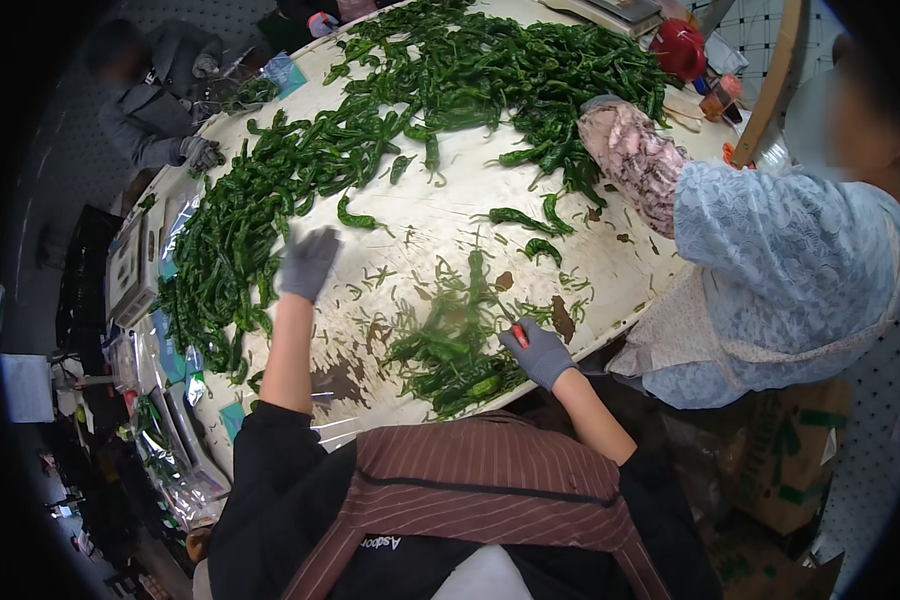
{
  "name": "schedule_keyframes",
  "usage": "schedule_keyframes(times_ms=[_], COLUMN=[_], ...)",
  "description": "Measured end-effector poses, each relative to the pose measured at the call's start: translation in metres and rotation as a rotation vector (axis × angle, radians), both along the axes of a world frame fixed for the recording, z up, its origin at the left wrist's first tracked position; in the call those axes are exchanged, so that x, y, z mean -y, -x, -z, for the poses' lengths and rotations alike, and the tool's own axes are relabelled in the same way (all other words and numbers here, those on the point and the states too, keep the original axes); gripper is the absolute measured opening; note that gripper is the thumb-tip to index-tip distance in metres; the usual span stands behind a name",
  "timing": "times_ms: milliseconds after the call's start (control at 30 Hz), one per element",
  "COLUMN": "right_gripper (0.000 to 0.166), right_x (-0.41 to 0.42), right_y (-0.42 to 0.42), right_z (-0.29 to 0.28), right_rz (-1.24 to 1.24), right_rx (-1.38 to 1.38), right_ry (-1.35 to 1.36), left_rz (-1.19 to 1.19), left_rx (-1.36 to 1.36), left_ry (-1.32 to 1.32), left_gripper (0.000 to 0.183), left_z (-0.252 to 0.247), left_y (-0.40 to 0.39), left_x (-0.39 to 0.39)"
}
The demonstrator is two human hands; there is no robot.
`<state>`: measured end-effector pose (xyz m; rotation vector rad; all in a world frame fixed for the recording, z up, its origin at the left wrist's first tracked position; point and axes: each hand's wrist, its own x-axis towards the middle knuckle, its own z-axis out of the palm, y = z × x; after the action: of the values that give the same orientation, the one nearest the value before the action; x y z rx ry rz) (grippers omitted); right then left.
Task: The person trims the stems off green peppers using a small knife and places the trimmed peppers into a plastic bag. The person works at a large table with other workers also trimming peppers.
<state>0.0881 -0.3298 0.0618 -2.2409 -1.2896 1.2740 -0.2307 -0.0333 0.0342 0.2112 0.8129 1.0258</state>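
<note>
My left hand [307,262], in a grey glove, is blurred at the inner edge of a long heap of wrinkled green peppers [225,255]. Its palm side is hidden, so whether it holds anything is unclear. In a grey glove too, my right hand [541,354] grips a small red-handled tool [521,335] with a thin metal blade pointing up and left. Just left of that hand lies a smaller pile of green peppers [450,382] at the table's near edge. Above this pile, some blurred green peppers [454,322] appear in motion. Cut stems [379,277] are scattered around.
The worn white table [450,195] bears a larger pepper heap [435,82] at the far side. A co-worker in a pale blue lace top [787,277] reaches in from the right. Another person [157,97] works at the far left. Trays [131,262] line the left edge.
</note>
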Motion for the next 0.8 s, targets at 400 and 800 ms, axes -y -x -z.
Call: schedule_keyframes(times_ms=[400, 800], right_gripper=[0.056, 0.061], right_x=[0.008, -0.002], right_y=[-0.022, -0.026], right_z=[0.000, 0.033], right_rz=[0.129, 0.136], right_rx=[0.077, -0.046], right_ry=[-0.085, 0.007], left_rz=[1.096, 1.081], left_rx=[-1.514, -1.165], left_ry=[-0.919, -1.155], left_gripper=[0.048, 0.031], left_z=[0.021, 0.002], left_y=[-0.224, -0.224], left_x=[0.096, 0.110])
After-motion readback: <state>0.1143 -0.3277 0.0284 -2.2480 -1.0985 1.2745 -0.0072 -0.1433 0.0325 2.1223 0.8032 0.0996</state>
